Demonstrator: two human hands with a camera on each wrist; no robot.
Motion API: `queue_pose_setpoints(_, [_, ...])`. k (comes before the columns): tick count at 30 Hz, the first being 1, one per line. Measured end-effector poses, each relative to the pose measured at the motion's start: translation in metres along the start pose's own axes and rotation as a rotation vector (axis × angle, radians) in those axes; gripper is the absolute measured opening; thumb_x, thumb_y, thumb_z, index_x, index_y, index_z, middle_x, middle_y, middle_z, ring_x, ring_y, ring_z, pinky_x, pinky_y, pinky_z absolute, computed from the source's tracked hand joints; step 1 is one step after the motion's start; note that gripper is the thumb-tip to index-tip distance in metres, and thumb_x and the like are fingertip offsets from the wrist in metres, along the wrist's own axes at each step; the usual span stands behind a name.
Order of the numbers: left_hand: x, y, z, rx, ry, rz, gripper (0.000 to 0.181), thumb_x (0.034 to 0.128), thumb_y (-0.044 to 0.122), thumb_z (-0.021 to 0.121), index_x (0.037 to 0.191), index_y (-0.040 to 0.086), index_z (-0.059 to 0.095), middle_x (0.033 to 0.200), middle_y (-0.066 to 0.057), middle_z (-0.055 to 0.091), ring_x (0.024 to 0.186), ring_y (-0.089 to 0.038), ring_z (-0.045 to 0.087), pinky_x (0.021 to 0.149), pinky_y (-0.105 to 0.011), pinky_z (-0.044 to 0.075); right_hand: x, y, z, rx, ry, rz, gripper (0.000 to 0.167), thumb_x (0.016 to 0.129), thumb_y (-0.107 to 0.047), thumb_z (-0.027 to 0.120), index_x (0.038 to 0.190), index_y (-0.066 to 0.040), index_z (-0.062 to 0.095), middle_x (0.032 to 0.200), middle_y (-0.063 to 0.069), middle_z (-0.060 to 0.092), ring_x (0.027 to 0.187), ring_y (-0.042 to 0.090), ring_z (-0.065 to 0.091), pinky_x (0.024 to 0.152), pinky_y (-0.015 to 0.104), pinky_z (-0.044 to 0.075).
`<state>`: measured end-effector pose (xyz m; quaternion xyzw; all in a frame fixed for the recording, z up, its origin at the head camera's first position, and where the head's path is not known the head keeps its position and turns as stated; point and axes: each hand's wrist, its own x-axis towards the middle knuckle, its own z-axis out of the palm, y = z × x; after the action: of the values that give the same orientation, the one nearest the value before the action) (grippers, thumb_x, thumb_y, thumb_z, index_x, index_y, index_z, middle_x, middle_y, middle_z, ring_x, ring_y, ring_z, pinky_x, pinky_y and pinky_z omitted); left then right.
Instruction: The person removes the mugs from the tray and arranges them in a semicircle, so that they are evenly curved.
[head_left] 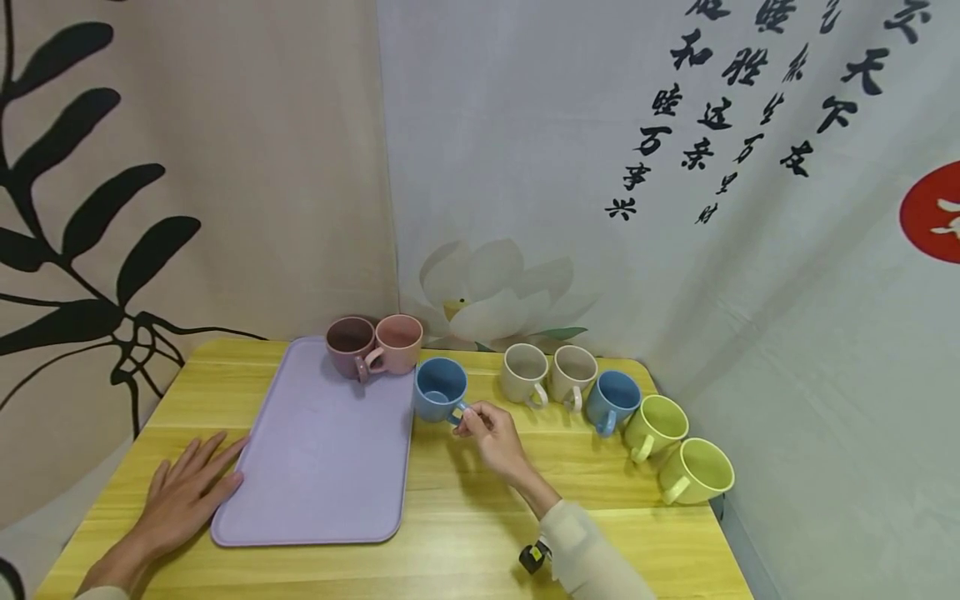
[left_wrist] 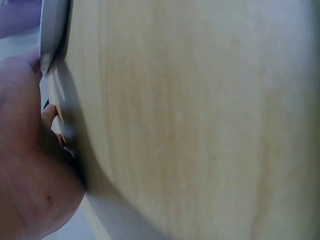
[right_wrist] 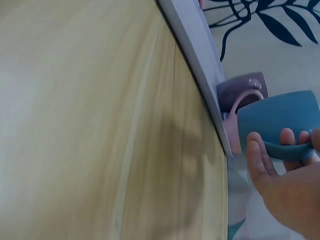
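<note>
My right hand pinches the handle of a blue mug just off the right edge of a lilac tray. In the right wrist view the blue mug appears raised above the table, its handle between thumb and fingers. A dark mauve mug and a pink mug stand side by side at the tray's far right corner. My left hand lies flat with spread fingers at the tray's left edge, the thumb touching the rim.
Along the table's right side stand two beige mugs, another blue mug and two yellow-green mugs in a curved row. A fabric backdrop hangs behind the wooden table. A small black object is by the right sleeve.
</note>
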<state>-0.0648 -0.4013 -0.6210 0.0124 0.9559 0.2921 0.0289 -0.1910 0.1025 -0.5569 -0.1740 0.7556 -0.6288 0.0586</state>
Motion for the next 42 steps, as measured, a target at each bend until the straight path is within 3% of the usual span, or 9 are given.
queue_pose_setpoints(7, [0.0, -0.002, 0.002, 0.0, 0.011, 0.006, 0.068, 0.1213, 0.051, 0.043, 0.18, 0.019, 0.031, 0.185, -0.037, 0.014, 0.17, -0.069, -0.008, 0.125, -0.088, -0.026, 0.004, 0.009, -0.017, -0.005, 0.064, 0.012, 0.031, 0.118, -0.01, 0.058, 0.106, 0.015, 0.069, 0.105, 0.038, 0.073, 0.1, 0.05, 0.081, 0.094, 0.046, 0.072])
queue_pose_setpoints(20, [-0.001, -0.001, 0.001, 0.003, 0.023, 0.017, 0.067, 0.1214, 0.05, 0.044, 0.179, 0.019, 0.032, 0.184, -0.037, 0.015, 0.17, -0.068, -0.007, 0.125, -0.087, -0.027, 0.004, 0.022, -0.039, 0.031, 0.136, 0.097, 0.03, 0.119, -0.006, 0.055, 0.106, 0.019, 0.065, 0.106, 0.043, 0.071, 0.104, 0.054, 0.079, 0.101, 0.057, 0.068])
queue_pose_setpoints(27, [0.0, -0.001, 0.0, 0.003, 0.013, 0.009, 0.068, 0.1216, 0.051, 0.042, 0.18, 0.019, 0.03, 0.185, -0.037, 0.014, 0.17, -0.068, -0.009, 0.125, -0.087, -0.027, 0.004, 0.029, -0.045, 0.072, 0.157, 0.116, 0.031, 0.118, -0.004, 0.055, 0.108, 0.024, 0.063, 0.105, 0.043, 0.07, 0.098, 0.046, 0.079, 0.1, 0.064, 0.067])
queue_pose_setpoints(42, [0.0, 0.003, -0.002, 0.001, -0.005, -0.008, 0.069, 0.1215, 0.051, 0.042, 0.179, 0.016, 0.031, 0.184, -0.038, 0.013, 0.169, -0.07, -0.007, 0.125, -0.088, -0.025, 0.002, 0.035, -0.052, 0.054, 0.178, 0.13, 0.03, 0.117, -0.005, 0.057, 0.108, 0.023, 0.064, 0.102, 0.038, 0.071, 0.094, 0.04, 0.08, 0.095, 0.053, 0.071])
